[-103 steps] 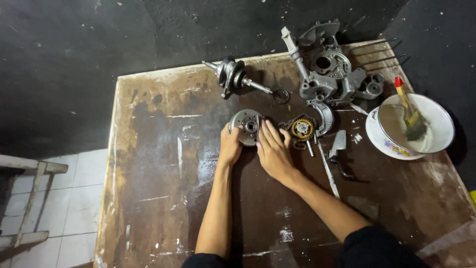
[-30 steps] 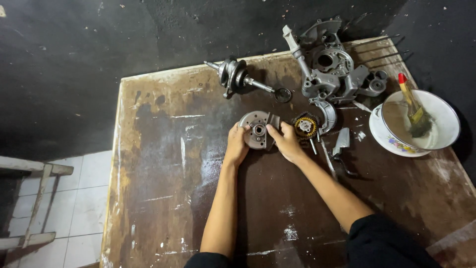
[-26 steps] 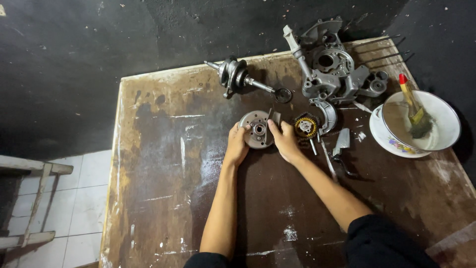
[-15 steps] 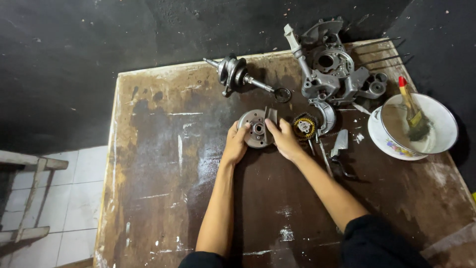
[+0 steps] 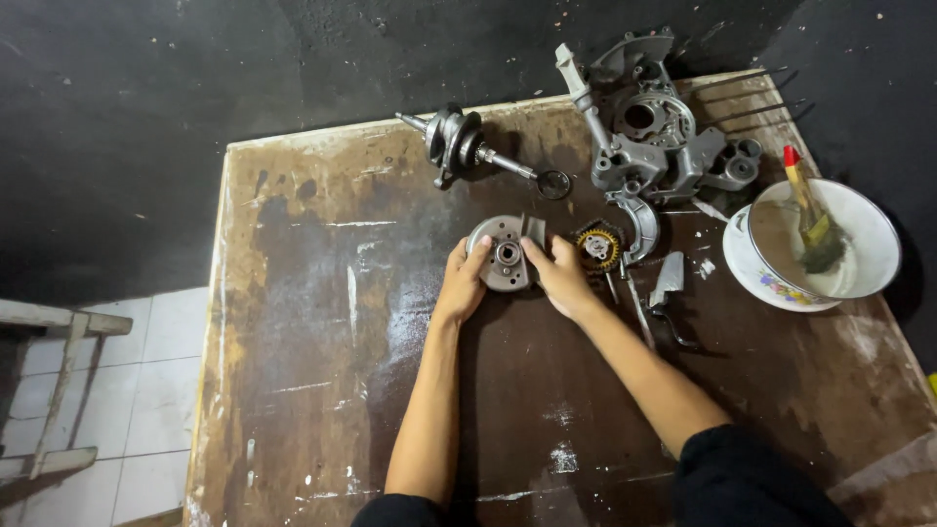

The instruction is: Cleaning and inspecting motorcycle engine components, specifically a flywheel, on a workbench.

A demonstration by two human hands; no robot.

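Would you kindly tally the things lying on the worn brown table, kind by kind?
Grey metal engine parts: 4, namely round flywheel under both hands, crankshaft, crankcase, curved cover
Black-and-gold toothed gear: 1
White enamel bowl: 1
Red-tipped paintbrush: 1
Total: 7

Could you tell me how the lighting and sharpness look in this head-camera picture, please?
Head view: light from above glints off wet streaks on the wooden table; the dark wall behind stays murky. The round metal disc between the left hand and right hand is sharp, as are the engine casing and white bowl. Table edges bow slightly.
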